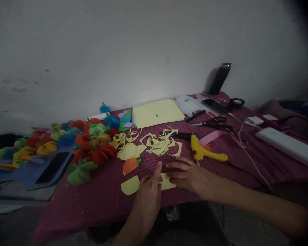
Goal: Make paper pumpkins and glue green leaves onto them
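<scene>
A small pale yellow paper piece [166,182] lies flat on the cloth between my hands. My left hand [148,193] rests at its left edge with the fingers stretched forward. From the right, my right hand [191,176] lies over the paper's other side, fingers extended and slightly spread. A bit of green shows under the right palm. Just left of my left hand is another yellow paper piece [130,185] with a rounded edge. Above that sits a folded orange paper pumpkin shape [130,166] with a green tip. Cut yellow paper rounds [129,152] are stacked beyond it.
Curly yellow scraps [160,145] lie beyond my hands. A yellow glue gun [206,153], scissors [215,123] and a pink strip [213,136] are at right, near a white power strip [287,145]. Colourful paper pumpkins [102,152] crowd the left. Yellow sheets [157,112] lie by the wall.
</scene>
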The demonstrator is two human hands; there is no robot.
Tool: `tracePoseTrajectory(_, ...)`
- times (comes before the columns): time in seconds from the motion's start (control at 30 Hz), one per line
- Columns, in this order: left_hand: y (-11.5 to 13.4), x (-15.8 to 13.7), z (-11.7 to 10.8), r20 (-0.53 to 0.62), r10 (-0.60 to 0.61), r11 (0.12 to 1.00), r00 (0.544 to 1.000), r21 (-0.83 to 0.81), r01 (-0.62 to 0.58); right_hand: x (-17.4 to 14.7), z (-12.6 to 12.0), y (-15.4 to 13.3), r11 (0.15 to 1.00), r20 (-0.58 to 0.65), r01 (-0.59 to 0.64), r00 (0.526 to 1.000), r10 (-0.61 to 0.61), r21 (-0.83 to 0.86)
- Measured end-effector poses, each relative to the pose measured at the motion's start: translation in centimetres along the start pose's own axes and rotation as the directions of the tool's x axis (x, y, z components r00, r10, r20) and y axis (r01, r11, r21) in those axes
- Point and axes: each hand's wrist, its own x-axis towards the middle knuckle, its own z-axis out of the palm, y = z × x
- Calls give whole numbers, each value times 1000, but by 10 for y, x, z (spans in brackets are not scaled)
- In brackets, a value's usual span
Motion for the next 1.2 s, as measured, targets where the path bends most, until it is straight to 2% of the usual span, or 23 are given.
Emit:
tracePoseTrajectory(0.13, -2, 1, 7, 94, -34, 996, 995, 87, 26, 4, 9, 0, 999, 15, 30, 999, -30, -14)
tracePoseTrajectory(0.27, 0, 1, 6, 101, -33, 997, 994, 79, 25, 1, 11, -2, 999, 22, 41, 999, -41, -8)
tracePoseTrajectory(0.37, 1, 0, -1, 45, -55, 996, 997, -61, 58, -6, 3, -8, 999, 4, 36, 999, -36, 41)
tracePoseTrajectory(0.5, -3, 0, -19, -116, -170, 937, 979, -325, 124, -19, -29, -13, 989, -89, -41, 995, 54, 139)
tracePoseTrajectory(0.57, -4, 1, -27, -144, -186, 912, 972, -394, 116, -20, -45, -13, 979, -236, -104, 961, 144, 175)
tracePoseTrajectory(0.63, -2, 1, -33, -142, -192, 885, 971, -452, 109, -15, -53, -13, 963, -398, -166, 885, 241, 214)
tracePoseTrajectory(0.67, 0, 2, -34, -136, -201, 870, 970, -480, 113, -10, -53, -14, 954, -453, -184, 848, 276, 237)
tracePoseTrajectory(0.73, 6, 2, -35, -113, -224, 842, 968, -522, 134, 4, -50, -17, 941, -503, -176, 808, 306, 290)
tracePoseTrajectory(0.83, 12, 0, -35, -94, -235, 825, 968, -545, 147, 26, -41, -23, 916, -485, -170, 805, 343, 364)
tracePoseTrajectory(0.97, 16, -3, -37, -97, -211, 807, 973, -579, 118, 45, -31, -28, 906, -465, -201, 805, 369, 372)
tracePoseTrajectory(1.1, 18, -6, -38, -110, -180, 789, 978, -609, 77, 57, -27, -29, 872, -405, -226, 816, 413, 433)
tracePoseTrajectory(1.2, 16, -8, -39, -95, -188, 775, 978, -626, 89, 65, -29, -31, 840, -346, -220, 837, 423, 496)
